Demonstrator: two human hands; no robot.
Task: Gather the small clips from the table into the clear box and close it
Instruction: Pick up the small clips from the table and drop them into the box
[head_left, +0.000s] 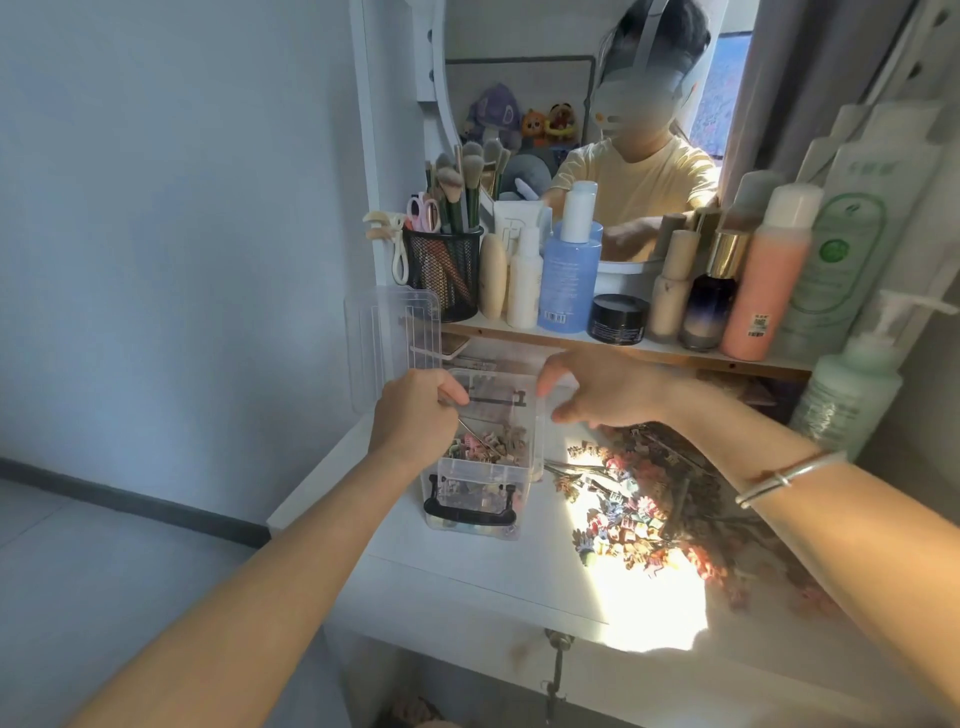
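The clear box (483, 483) stands near the left edge of the white table (467, 582), with bare tabletop in front of it. Its lid (389, 332) is swung up at the back left, and clips part-fill it. More small clips (634, 519) lie heaped just to its right. The left hand (415, 415) grips the box's left rim. The right hand (602, 389) is at the right rim with bent fingers; whether it holds anything cannot be told.

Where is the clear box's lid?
Head view, left side: the lid stands upright behind the clear box, just below the black mesh cup and above the left hand.
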